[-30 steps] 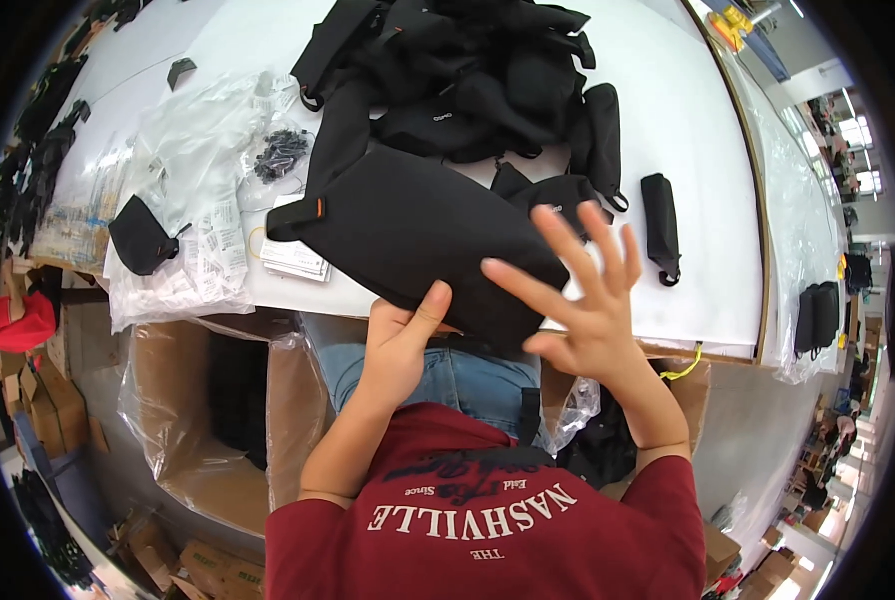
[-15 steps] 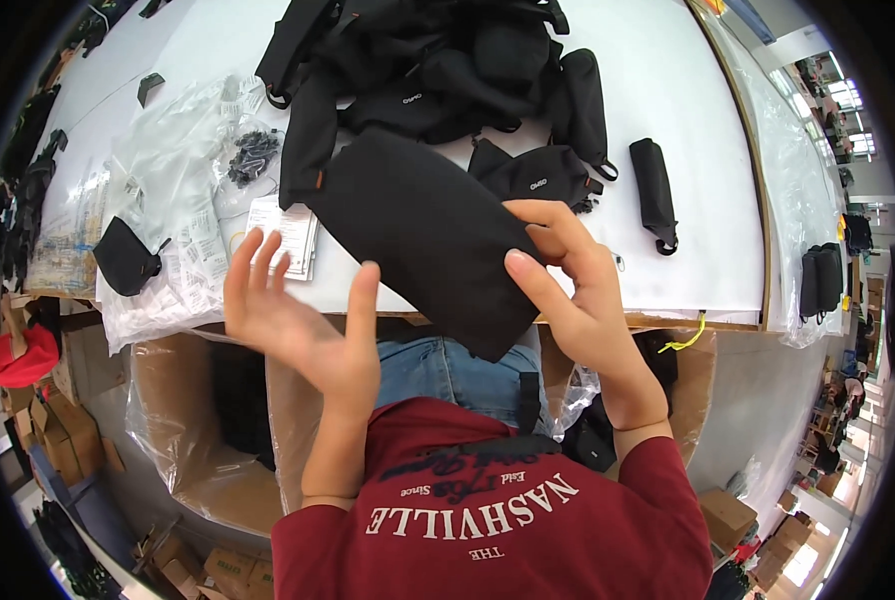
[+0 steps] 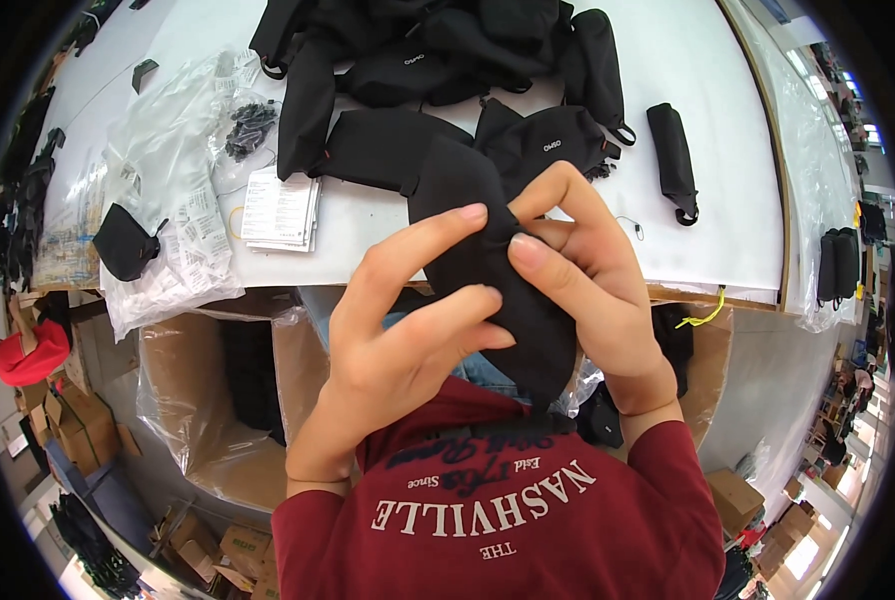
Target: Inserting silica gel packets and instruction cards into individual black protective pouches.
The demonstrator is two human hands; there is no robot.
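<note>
A black fabric pouch (image 3: 458,190) is held up over the table's near edge, tilted with its lower end toward me. My right hand (image 3: 603,280) pinches its right side between thumb and fingers. From the left, my left hand (image 3: 398,320) lays its bent fingers on the pouch's face, the fingertips apart. Just beyond lie several more black pouches (image 3: 418,80) in a heap, one of them (image 3: 543,145) with a small pale print on its front. A slim black pouch (image 3: 673,160) lies alone to the right.
Clear plastic bags (image 3: 163,190) with labels spread over the left of the white table (image 3: 708,60). Near them are a stack of printed paper slips (image 3: 280,212), a bunch of small black parts (image 3: 250,130) and a small black pouch (image 3: 126,243). Below stands a plastic-lined carton (image 3: 183,400).
My left hand has come in from the left and now touches the pouch. The pouch has turned more edge-on and steeper, still in my right hand.
</note>
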